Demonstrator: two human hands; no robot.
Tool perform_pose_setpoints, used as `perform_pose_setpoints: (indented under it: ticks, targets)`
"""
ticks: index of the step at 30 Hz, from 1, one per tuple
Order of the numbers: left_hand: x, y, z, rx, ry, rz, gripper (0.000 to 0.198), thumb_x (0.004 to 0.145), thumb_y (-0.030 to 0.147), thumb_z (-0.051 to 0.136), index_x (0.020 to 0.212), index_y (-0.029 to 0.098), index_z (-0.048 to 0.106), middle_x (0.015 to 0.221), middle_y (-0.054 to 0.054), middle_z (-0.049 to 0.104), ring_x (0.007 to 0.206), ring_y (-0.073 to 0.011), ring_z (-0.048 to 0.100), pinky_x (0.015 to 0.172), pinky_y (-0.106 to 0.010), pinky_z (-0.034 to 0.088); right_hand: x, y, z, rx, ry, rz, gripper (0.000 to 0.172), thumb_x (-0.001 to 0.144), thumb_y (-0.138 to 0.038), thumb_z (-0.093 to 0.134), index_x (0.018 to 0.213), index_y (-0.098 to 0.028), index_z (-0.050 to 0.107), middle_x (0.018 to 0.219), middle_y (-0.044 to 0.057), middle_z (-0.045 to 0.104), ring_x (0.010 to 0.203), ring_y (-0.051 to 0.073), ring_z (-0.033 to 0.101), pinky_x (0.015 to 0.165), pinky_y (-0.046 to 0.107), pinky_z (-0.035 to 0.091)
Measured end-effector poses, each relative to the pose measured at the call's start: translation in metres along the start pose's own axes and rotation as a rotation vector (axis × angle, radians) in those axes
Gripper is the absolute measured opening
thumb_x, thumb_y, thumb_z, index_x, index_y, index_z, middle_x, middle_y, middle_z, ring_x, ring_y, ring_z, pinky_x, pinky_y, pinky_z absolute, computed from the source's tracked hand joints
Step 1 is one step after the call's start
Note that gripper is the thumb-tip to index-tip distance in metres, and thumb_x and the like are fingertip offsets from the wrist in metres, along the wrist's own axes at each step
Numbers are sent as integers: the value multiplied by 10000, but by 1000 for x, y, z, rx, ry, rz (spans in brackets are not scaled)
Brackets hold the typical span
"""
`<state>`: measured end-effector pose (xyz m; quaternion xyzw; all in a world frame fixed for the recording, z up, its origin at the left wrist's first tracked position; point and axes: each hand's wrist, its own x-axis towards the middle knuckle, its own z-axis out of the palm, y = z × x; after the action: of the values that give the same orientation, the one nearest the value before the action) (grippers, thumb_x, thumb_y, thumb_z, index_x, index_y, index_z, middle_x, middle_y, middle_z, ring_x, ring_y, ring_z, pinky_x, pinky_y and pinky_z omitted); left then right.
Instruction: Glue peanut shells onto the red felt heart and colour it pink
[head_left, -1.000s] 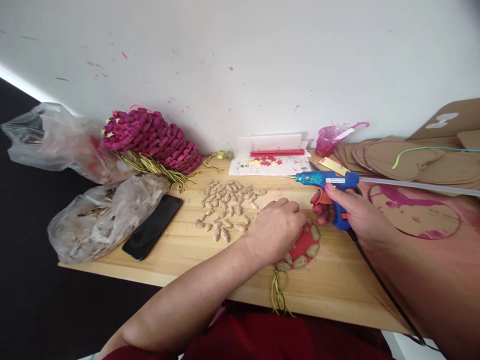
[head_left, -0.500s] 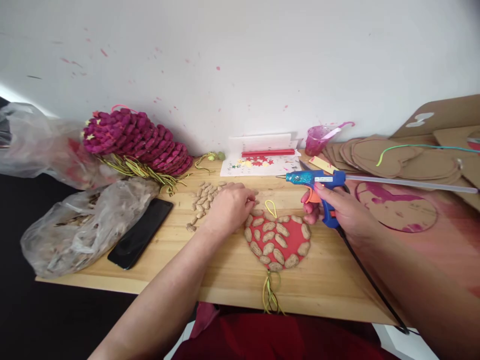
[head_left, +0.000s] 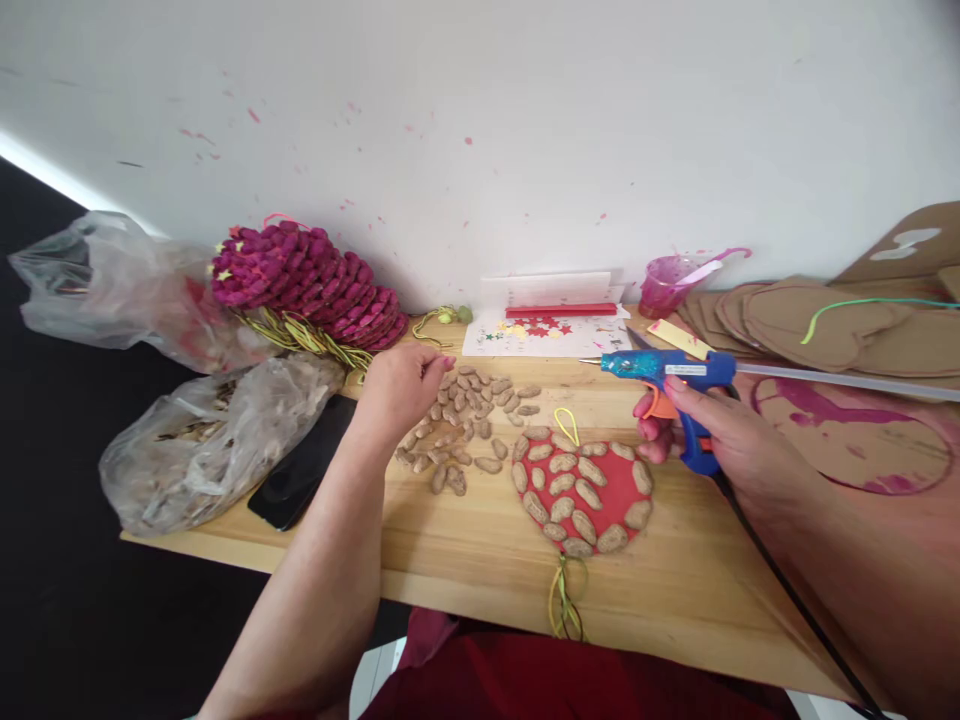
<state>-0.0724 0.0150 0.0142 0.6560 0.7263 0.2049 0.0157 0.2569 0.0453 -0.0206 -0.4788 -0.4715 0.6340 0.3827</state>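
Note:
A red heart cut-out [head_left: 609, 492] lies on the wooden table [head_left: 465, 540], partly covered with glued peanuts and with a yellow loop at its top. A pile of loose peanuts [head_left: 480, 400] sits just left of it. My left hand [head_left: 401, 385] rests on the pile's left edge, fingers curled together; what they pinch is hidden. My right hand [head_left: 724, 440] grips a blue glue gun [head_left: 660, 368], held level to the right of the heart, nozzle pointing left, a clear glue stick [head_left: 847, 380] trailing from its back.
A black phone [head_left: 300, 465] and a plastic bag of shells [head_left: 195, 445] lie at the left, with a second bag [head_left: 112, 290] behind. Stacked magenta hearts [head_left: 307, 280], a star sheet [head_left: 544, 330], a pink cup [head_left: 664, 280] and cardboard hearts [head_left: 810, 320] line the wall.
My left hand has left the red heart and travelled left across the peanut pile to its far edge. The heart now lies uncovered. The glue gun has stayed level in my right hand.

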Motion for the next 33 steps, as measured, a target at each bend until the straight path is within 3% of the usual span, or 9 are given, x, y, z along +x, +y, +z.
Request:
perform_pose_setpoints:
  ticks: [4,11,16,19,24,28,30,33]
  targets:
    - [0,-15,8,-66,5,-44,265,906,261,529,955,201,782,971,-57,784,918,-221,688,821,-289,455,-2,-3,3,8,12,0,376,808,-549,740,807,-181,664,648,24,652,479,149,620,499,252,540]
    - [2,-17,20,-50,-37,-87,399,917,464,540,771,169,766,624,-22,665,610,-174,560,617,-286,375,-4,-5,6,9,37,-5,403,749,-573,785,758,-190,663,655,21,657,464,138,613,492,250,557]
    - [2,-17,28,-222,-15,27,252,897,269,559,982,187,781,945,-49,760,869,-186,656,825,-273,469,-5,-6,6,-7,35,-7,375,775,-548,769,743,-191,660,627,19,655,466,136,622,497,226,556]
    - [1,-18,31,-206,-11,74,244,875,222,575,990,188,787,950,-56,746,852,-187,647,844,-288,486,-4,-7,7,-19,43,-9,382,765,-561,771,738,-195,664,625,24,658,462,145,628,482,228,550]
    - [2,-31,17,-81,-10,-55,234,861,280,607,964,186,794,903,-57,757,754,-193,627,757,-295,475,-5,-7,9,-22,74,-6,373,729,-573,788,717,-217,679,627,31,657,448,156,614,464,261,563]
    - [2,-38,-1,1,-70,-199,360,901,439,553,853,184,804,688,-29,715,663,-200,603,682,-301,425,-4,-6,10,-21,103,3,368,681,-579,818,705,-237,684,647,39,662,450,165,598,422,281,556]
    - [2,-39,-6,16,-98,-217,372,915,416,519,843,189,805,681,-24,718,676,-204,618,691,-298,423,-2,-5,9,-29,115,0,376,662,-593,825,712,-246,689,658,47,667,451,174,593,400,292,548]
    - [1,-41,-7,-13,-131,-186,298,890,301,525,910,197,804,826,-39,775,787,-214,664,743,-290,441,-1,-4,8,-38,123,10,404,653,-638,812,720,-258,692,677,61,678,440,182,581,368,311,539]
